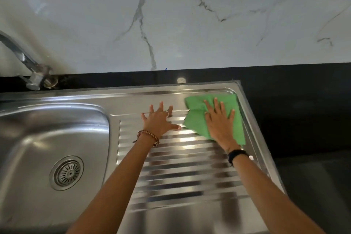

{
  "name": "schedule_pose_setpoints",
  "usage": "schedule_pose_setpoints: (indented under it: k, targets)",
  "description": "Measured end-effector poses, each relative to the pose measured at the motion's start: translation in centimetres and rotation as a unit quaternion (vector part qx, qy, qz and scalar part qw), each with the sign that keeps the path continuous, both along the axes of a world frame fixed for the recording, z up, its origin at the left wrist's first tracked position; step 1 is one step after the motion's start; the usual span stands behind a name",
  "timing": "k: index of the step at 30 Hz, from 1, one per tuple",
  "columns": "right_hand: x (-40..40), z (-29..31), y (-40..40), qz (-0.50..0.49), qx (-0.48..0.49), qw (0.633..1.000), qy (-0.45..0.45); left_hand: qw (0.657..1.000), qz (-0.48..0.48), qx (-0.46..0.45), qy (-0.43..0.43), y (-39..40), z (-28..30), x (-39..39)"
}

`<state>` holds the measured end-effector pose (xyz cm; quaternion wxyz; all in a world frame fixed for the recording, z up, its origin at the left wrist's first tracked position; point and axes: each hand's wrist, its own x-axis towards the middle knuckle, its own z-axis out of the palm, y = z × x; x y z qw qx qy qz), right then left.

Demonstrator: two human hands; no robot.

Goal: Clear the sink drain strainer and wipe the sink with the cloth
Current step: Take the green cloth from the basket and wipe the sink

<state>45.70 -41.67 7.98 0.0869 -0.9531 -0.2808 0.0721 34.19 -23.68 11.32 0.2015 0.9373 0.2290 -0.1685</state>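
A green cloth [195,119] lies spread on the far right corner of the steel sink's ribbed drainboard [180,167]. My right hand [220,121] presses flat on the cloth, fingers spread. My left hand [159,119] rests flat on the drainboard just left of the cloth, fingers apart, holding nothing. The sink basin [24,138] is at the left, and the round drain strainer [66,172] sits in its bottom with no debris visible on it.
A chrome faucet [28,66] rises at the back left. A dark countertop [303,119] borders the sink on the right and behind. A white marble wall [171,15] stands at the back.
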Motion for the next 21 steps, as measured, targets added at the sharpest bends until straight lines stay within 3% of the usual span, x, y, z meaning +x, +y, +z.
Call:
schedule_pose_setpoints:
  k: [10,16,19,21]
  targets:
    - [3.6,-0.5,4.4,0.177,-0.014,0.984,-0.029,1.000,0.013,0.028,-0.001,-0.2,-0.2,0.8]
    - [5.9,-0.1,-0.7,0.036,-0.049,0.996,-0.071,0.999,0.042,-0.009,0.006,-1.0,1.1,1.2]
    - [6.4,0.7,-3.2,-0.041,-0.066,0.994,-0.080,0.999,-0.010,0.008,-0.041,-2.3,1.2,1.2]
    - [5.1,1.0,-4.3,-0.053,-0.060,0.994,-0.069,0.996,-0.039,-0.028,-0.071,-3.9,1.0,1.4]
